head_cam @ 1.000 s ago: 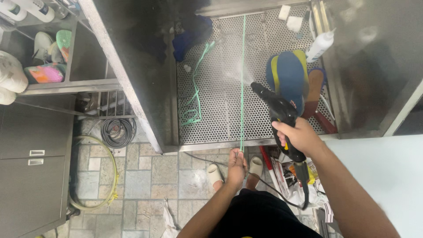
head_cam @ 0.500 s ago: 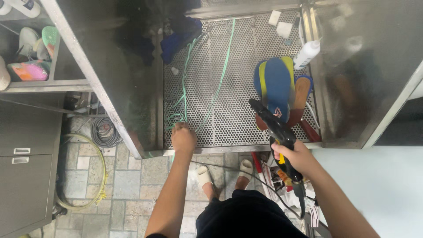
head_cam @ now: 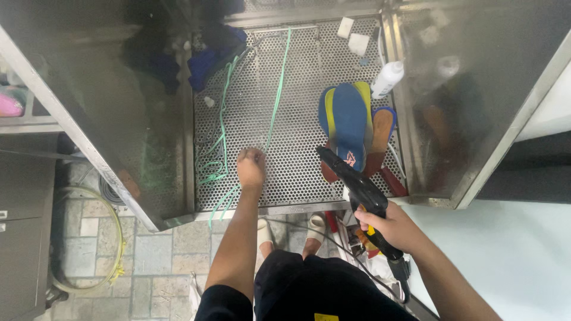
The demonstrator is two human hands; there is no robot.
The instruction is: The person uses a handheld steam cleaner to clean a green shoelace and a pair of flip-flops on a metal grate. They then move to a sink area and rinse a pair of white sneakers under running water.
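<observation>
Landmark: perforated steel tray (head_cam: 297, 77) forming the wash-bay floor, walled by steel panels left and right.

Left hand (head_cam: 251, 167) is at the tray's near edge, left of centre, fingers curled shut around a green lace (head_cam: 277, 95). The lace runs from the fist straight up toward the tray's far edge, looks taut, probably held that way so it lies flat on the holes. More green lace (head_cam: 215, 156) is bunched loose at the tray's left side (can't tell if it's the same piece).

Right hand (head_cam: 389, 227) is just off the tray's near-right corner, fingers wrapped closed on the grip of a black spray gun (head_cam: 355, 185). Its nozzle points over the tray toward the insoles, its hose drops below the hand.

Blue-and-yellow insoles (head_cam: 348, 122) lie flat at the tray's right half, overlapping an orange-brown one (head_cam: 380, 134), face up so the top is exposed. White squeeze bottle (head_cam: 387, 78) lies against the tray's right wall. Dark blue cloth (head_cam: 214, 53) sits at the far-left corner, two white blocks (head_cam: 352, 35) at the far-right.
</observation>
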